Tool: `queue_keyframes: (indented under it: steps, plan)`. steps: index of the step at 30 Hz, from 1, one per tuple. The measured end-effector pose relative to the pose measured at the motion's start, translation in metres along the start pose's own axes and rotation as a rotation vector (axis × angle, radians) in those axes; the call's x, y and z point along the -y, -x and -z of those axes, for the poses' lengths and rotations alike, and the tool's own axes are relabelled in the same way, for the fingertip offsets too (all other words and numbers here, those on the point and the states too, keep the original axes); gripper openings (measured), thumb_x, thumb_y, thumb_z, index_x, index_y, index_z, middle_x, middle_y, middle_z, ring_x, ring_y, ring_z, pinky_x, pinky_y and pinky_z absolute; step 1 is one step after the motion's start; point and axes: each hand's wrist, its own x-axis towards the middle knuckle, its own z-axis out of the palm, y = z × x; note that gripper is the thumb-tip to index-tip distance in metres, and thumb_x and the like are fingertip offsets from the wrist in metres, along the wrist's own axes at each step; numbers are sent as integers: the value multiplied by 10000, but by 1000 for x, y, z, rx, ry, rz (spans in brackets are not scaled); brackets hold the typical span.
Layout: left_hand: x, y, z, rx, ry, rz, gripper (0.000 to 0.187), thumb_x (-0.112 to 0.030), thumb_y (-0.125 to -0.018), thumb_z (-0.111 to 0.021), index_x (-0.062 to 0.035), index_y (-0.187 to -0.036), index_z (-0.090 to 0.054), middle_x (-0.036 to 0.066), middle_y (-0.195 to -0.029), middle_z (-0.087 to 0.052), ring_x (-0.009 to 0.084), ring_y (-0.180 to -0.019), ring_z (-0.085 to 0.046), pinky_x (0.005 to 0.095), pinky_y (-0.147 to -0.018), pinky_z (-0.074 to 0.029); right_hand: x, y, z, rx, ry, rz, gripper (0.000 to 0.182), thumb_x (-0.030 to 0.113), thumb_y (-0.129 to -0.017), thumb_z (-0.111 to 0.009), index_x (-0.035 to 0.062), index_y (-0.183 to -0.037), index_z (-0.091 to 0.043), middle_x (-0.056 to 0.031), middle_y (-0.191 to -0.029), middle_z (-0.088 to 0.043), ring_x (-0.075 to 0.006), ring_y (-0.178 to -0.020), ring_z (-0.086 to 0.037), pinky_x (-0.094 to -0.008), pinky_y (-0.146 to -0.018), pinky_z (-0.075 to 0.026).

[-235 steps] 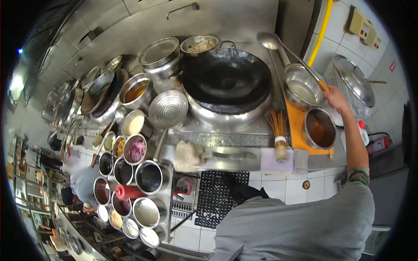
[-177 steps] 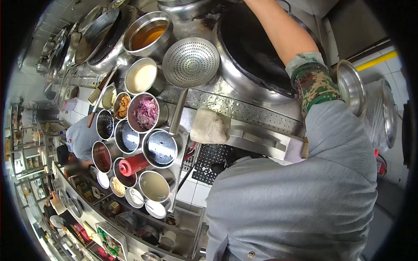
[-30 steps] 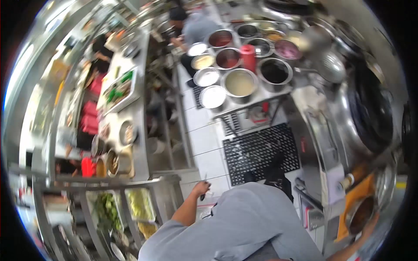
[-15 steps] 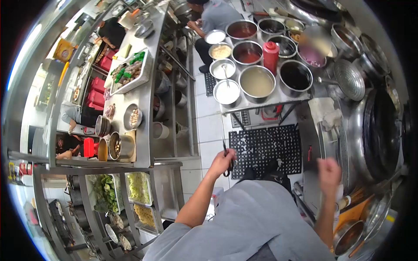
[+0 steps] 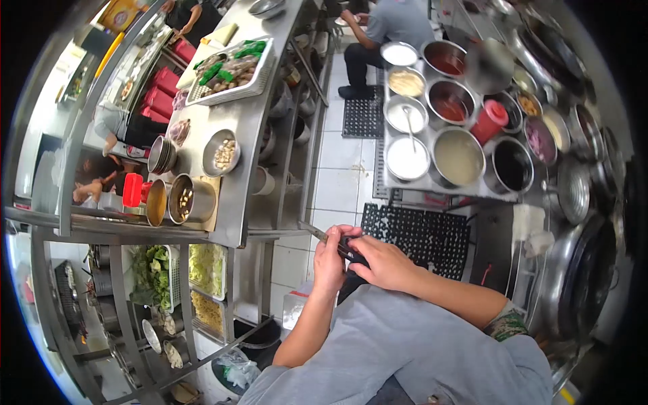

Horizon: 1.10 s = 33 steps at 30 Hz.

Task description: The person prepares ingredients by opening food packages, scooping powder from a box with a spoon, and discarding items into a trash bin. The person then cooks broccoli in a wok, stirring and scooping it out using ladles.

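Note:
A pair of scissors (image 5: 314, 232) with black handles sits in front of my chest, its metal blades pointing up and left. My left hand (image 5: 329, 261) is wrapped around it from the left, with the bare arm coming up from below. From the right, my right hand (image 5: 386, 263) closes over the black handles (image 5: 348, 247), and a patterned cuff shows on that arm. Both hands meet above the black floor mat (image 5: 418, 233).
To the left is a steel counter (image 5: 246, 135) with bowls and a tray of vegetables (image 5: 226, 71). The seasoning station (image 5: 459, 155) has several sauce bowls and a red squeeze bottle (image 5: 487, 121). A wok (image 5: 594, 270) sits far right. A person in grey (image 5: 388, 27) stands up the aisle.
My right hand has come over from the stove side and closed on the scissors that my left hand held alone. The view has swung further left and down.

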Motion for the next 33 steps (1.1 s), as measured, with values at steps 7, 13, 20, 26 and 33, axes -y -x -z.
queue_keyframes:
  steps: [7, 13, 20, 26, 33]
  plan:
    - [-64, -60, 71, -66, 11, -87, 367, -332, -1053, -468, 8, -1113, -592, 146, -1044, -690, 196, -957, -654, 329, -887, -516, 29, -130, -41, 193, 127, 13, 315, 176, -823, -712, 5, -1015, -531, -211, -961, -650, -417, -856, -649, -495, -738, -517]
    - [-115, -81, 124, 49, -44, -105, 535, -393, -1042, -495, 13, -1390, -484, 141, -1268, -614, 176, -1094, -608, 320, -963, -475, 54, -193, -53, 239, -39, 2, 225, 162, -850, -663, 17, -991, -566, -152, -808, -646, -333, -716, -640, -439, -657, -493]
    - [-138, -89, 181, -118, -79, 6, 513, -353, -1034, -527, -32, -1428, -460, 124, -1312, -597, 206, -1149, -602, 336, -956, -476, 47, -258, -52, 157, -228, -145, 227, 143, -867, -643, 5, -1047, -630, -113, -799, -697, -190, -699, -651, -342, -658, -505]
    - [-140, -82, 212, -267, 15, 2, 414, -308, -1025, -551, -46, -1345, -523, 99, -1196, -643, 179, -1041, -631, 328, -884, -512, 28, -323, -46, 32, -260, -95, 225, 158, -871, -677, 10, -1034, -632, -102, -783, -689, -174, -675, -633, -333, -643, -500]
    - [-154, -103, 228, -408, 84, -49, 407, -294, -1027, -545, -58, -1354, -496, 93, -1176, -640, 183, -1016, -632, 340, -864, -513, 16, -446, 16, -143, 18, 96, 287, 220, -843, -706, 30, -1051, -648, -167, -839, -688, -316, -745, -670, -405, -681, -513]
